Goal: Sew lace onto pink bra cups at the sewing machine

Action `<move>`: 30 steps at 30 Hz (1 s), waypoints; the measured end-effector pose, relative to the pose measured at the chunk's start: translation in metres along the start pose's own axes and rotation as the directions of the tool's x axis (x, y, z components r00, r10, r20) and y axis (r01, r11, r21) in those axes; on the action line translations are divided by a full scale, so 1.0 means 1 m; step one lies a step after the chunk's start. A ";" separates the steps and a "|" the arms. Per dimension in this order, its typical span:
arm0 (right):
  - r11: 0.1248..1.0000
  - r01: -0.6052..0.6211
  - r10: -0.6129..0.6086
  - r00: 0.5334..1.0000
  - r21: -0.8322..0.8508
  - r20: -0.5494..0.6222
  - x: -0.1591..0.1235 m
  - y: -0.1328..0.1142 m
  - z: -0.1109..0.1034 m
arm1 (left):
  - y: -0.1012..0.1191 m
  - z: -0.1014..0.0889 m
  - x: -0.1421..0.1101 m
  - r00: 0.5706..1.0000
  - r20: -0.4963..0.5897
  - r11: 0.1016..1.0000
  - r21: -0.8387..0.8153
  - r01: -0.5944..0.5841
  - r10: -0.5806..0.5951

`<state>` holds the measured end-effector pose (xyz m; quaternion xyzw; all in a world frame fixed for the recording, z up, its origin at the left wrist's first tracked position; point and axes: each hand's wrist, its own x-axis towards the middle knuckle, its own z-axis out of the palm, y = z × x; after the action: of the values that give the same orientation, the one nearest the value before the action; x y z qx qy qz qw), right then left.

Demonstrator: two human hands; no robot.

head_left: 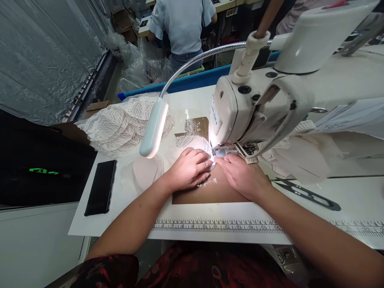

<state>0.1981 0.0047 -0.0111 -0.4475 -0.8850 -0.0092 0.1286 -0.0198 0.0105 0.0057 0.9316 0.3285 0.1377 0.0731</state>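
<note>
A white lace piece [195, 141] with a pale pad-like part lies under the needle area of a white sewing machine [228, 112]. My left hand [190, 168] rests palm down over its near side, fingers stretched toward the needle. Just right of the needle, my right hand [244, 176] pinches the edge of the piece at its fingertips. The fingers and bright lamp glare partly hide the fabric there. Under both hands is a brown board [210, 196] taped to the table.
A gooseneck lamp [154, 128] arches over the table. Left are piled lace pieces [120, 124], pale pads [145, 172] and a phone [101, 188]. Thread snips [309, 195] and more cut pieces [303, 158] lie right. A ruler strip [216, 227] lines the front edge. Another person [181, 28] sits beyond.
</note>
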 end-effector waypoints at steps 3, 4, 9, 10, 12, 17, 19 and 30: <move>1.000 -0.020 0.020 0.999 0.000 -0.030 -0.001 0.002 0.001 | 0.000 0.000 -0.001 1.000 0.001 1.000 0.010 -0.005 0.005; 1.000 -0.021 0.022 0.999 0.013 -0.045 -0.001 0.003 0.001 | 0.000 0.000 -0.001 1.000 -0.001 1.000 0.012 -0.009 0.009; 0.995 0.084 -0.081 0.995 0.047 -0.051 -0.003 0.003 -0.002 | -0.001 0.000 -0.003 0.999 -0.025 0.999 0.014 -0.034 0.034; 0.993 0.110 -0.108 0.993 0.036 -0.041 -0.003 0.002 -0.003 | -0.001 0.000 -0.003 0.999 -0.029 0.999 0.015 -0.037 0.037; 0.990 0.142 -0.142 0.989 0.012 -0.036 -0.003 0.002 -0.004 | 0.000 0.000 -0.002 0.999 -0.026 0.999 0.020 -0.036 0.037; 0.987 0.159 -0.160 0.983 -0.015 -0.087 -0.002 0.001 -0.001 | 0.002 0.001 -0.001 1.000 -0.001 1.000 0.022 -0.014 0.014; 0.987 0.157 -0.158 0.982 -0.019 -0.105 -0.001 0.000 -0.001 | 0.002 0.001 0.000 1.000 0.002 1.000 0.023 0.002 -0.002; 0.991 0.133 -0.127 0.980 0.030 -0.152 -0.002 0.002 0.002 | -0.005 0.003 0.003 0.990 -0.041 0.988 0.066 0.137 -0.135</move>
<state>0.2002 0.0048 -0.0133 -0.3841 -0.9001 -0.0333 0.2029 -0.0202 0.0162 0.0026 0.9063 0.3971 0.1378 0.0443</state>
